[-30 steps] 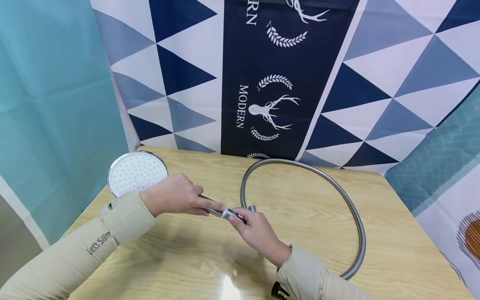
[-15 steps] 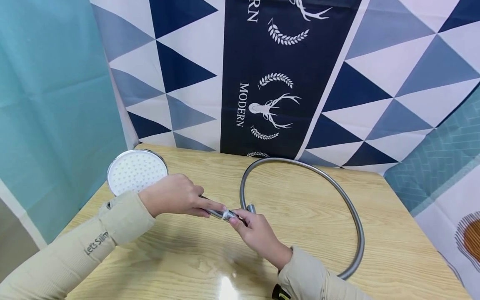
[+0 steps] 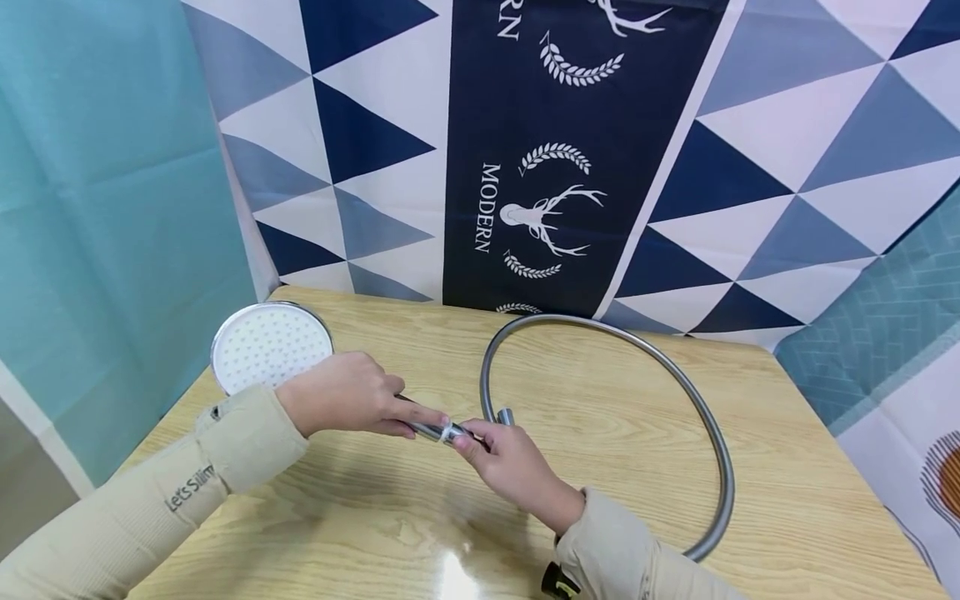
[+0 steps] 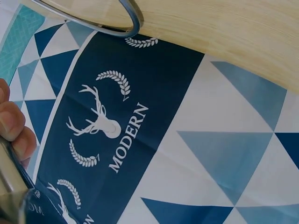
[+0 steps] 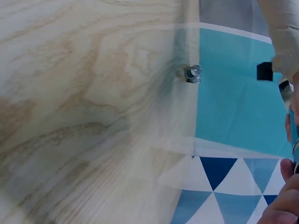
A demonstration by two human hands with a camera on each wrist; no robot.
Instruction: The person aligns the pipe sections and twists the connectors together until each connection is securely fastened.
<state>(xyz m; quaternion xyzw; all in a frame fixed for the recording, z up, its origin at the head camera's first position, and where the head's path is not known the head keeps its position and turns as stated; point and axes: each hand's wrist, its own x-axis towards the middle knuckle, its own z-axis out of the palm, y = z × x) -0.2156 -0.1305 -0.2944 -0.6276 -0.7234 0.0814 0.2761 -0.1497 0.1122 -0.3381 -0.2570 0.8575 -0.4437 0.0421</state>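
My left hand [image 3: 348, 392] grips the dark chrome handle of a shower head [image 3: 272, 346], with its index finger stretched along the handle to the joint. The shower head's round white nozzle face points up at the left. A white ring [image 3: 447, 432], perhaps thread tape, shows at the handle's end. Directly against it, my right hand [image 3: 517, 471] pinches a chrome fitting [image 3: 457, 432] between thumb and fingers. The part inside the right palm is hidden. In the left wrist view, curled fingers [image 4: 14, 123] show beside the shiny handle [image 4: 9, 182].
A grey metal shower hose [image 3: 697, 408] loops over the wooden table [image 3: 420, 542], passing under the right sleeve. A short chrome end piece [image 3: 506, 416] stands just behind the right hand. A small metal ring [image 5: 192, 73] appears in the right wrist view. Patterned cloth [image 3: 390, 192] hangs behind.
The head view has shifted slightly. Both hands keep nearly the same place and hold at the joint, and the hose lies as before.
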